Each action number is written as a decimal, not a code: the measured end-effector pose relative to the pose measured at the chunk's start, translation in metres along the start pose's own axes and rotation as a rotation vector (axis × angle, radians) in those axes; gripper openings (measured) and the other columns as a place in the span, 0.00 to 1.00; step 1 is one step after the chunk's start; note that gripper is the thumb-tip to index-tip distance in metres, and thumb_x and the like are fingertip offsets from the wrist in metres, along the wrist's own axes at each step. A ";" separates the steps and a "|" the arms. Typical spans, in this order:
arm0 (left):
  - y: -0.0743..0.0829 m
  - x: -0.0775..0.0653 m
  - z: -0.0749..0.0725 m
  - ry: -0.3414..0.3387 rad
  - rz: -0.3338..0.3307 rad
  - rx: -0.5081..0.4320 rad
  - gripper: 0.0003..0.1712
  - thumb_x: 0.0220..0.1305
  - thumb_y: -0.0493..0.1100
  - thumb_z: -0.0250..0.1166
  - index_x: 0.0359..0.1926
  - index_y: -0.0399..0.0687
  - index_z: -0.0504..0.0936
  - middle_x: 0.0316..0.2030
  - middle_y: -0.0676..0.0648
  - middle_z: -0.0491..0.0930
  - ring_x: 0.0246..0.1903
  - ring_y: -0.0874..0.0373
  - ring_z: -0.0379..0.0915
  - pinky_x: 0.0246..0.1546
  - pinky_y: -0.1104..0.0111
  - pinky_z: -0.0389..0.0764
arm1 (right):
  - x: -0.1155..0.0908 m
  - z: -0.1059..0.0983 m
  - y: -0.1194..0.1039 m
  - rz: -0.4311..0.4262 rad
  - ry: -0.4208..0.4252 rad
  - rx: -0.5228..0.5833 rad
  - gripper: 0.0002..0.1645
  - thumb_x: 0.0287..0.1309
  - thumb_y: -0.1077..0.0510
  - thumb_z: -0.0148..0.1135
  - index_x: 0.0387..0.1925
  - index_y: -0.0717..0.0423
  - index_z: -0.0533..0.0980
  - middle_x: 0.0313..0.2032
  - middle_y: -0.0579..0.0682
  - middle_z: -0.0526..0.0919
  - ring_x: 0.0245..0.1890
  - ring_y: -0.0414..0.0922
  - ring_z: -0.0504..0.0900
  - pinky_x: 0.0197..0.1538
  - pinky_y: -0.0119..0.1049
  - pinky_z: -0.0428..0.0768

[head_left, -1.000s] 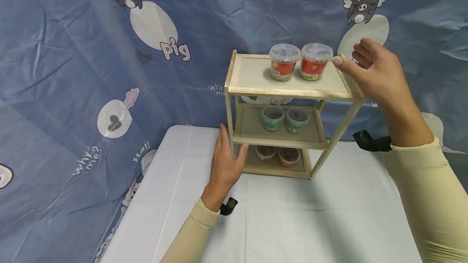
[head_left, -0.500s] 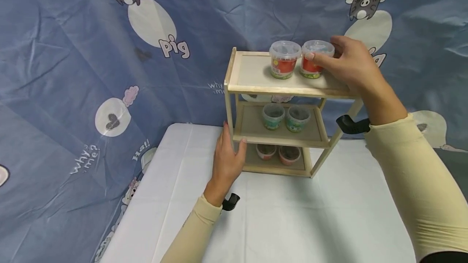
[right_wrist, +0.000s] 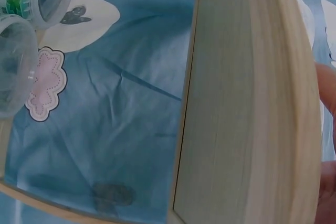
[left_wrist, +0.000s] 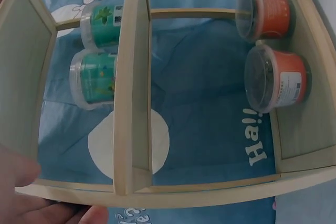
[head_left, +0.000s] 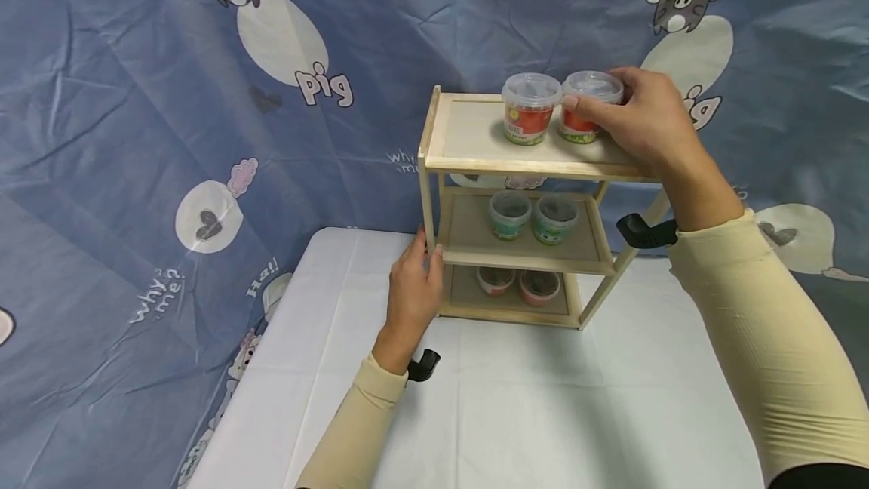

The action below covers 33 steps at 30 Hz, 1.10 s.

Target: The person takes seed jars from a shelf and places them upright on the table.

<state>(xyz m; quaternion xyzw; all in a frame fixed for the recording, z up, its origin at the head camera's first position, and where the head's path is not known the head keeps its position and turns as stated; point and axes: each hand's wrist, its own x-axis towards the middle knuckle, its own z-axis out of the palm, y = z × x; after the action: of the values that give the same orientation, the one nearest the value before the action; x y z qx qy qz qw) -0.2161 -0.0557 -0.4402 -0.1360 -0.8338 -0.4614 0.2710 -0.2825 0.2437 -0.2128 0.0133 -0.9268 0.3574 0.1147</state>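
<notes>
Tubs (head_left: 510, 216) stand on every rack (head_left: 468, 127) level, left hand (head_left: 413, 289) gripping a post (head_left: 427, 198), right hand (head_left: 645, 115) a red tub (head_left: 589, 87) not yet released.

A lidded red cup (head_left: 578, 125) stands atop the shelf (head_left: 471, 130).

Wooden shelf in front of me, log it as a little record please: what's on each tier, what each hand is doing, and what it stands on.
top tier: two red-labelled tubs, side by side
middle tier: two green-labelled tubs
bottom tier: two orange-red tubs
left hand: grips the left front post
right hand: holds the right-hand red-labelled tub
support: white table
</notes>
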 end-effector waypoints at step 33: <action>-0.008 0.011 0.002 0.110 0.065 0.137 0.10 0.77 0.34 0.62 0.49 0.32 0.86 0.38 0.37 0.88 0.34 0.44 0.88 0.31 0.53 0.86 | -0.016 -0.015 -0.002 0.008 0.111 0.073 0.51 0.59 0.30 0.71 0.72 0.57 0.72 0.58 0.56 0.81 0.47 0.41 0.79 0.47 0.29 0.74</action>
<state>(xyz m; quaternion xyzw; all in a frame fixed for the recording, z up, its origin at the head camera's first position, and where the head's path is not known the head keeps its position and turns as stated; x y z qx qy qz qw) -0.2294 -0.0579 -0.4405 -0.1186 -0.8424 -0.4011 0.3397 -0.2640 0.2512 -0.2047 -0.0058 -0.9053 0.3918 0.1638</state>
